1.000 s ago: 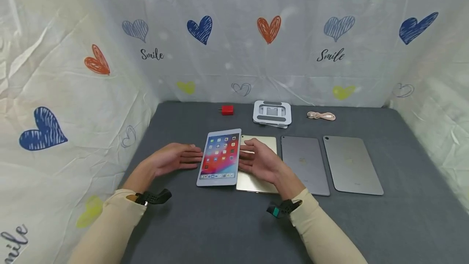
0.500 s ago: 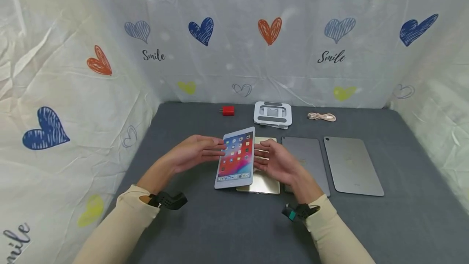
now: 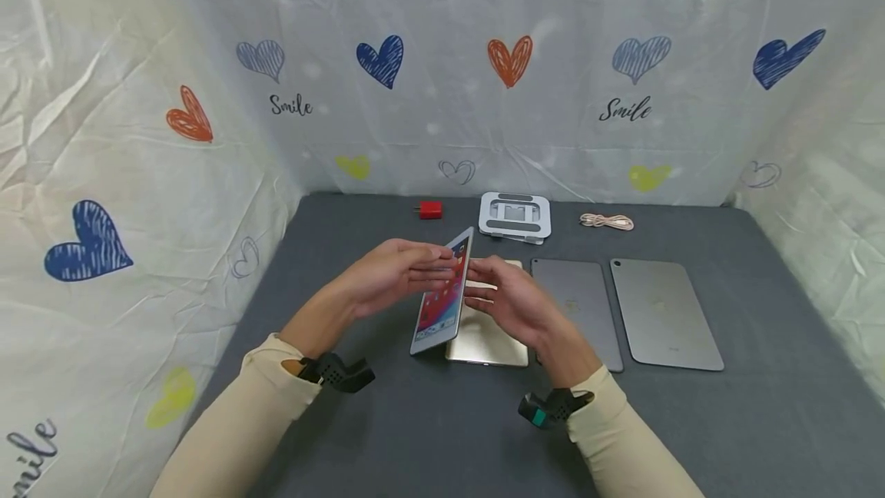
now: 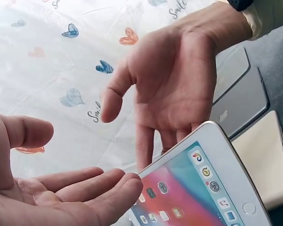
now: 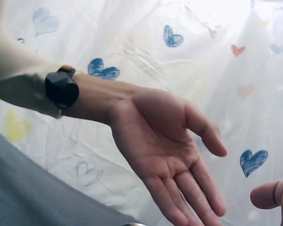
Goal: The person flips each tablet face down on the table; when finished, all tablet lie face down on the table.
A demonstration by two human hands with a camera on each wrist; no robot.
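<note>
A white tablet (image 3: 440, 310) with a lit screen stands tilted on its edge between my two hands, over part of a gold tablet (image 3: 488, 340) lying face down. My left hand (image 3: 387, 277) has its fingers straight, their tips at the screen side; in the left wrist view these fingertips (image 4: 132, 183) meet the white tablet's edge. On the other side is my right hand (image 3: 520, 303), fingers extended, their ends partly hidden behind the tablet in the left wrist view. The right wrist view shows mostly the left palm (image 5: 155, 127) and my right thumb (image 5: 266, 195).
Right of the gold tablet lie a dark grey tablet (image 3: 579, 313) and a silver-grey tablet (image 3: 667, 315), both face down. Along the back are a red charger plug (image 3: 430, 210), a folded white stand (image 3: 515, 217) and a coiled cable (image 3: 607, 221). Heart-printed cloth (image 3: 442, 121) encloses the table.
Both hands have shifted right with the white tablet, now partly over the gold one. The white tablet has turned from lying nearly face up to a steep tilt.
</note>
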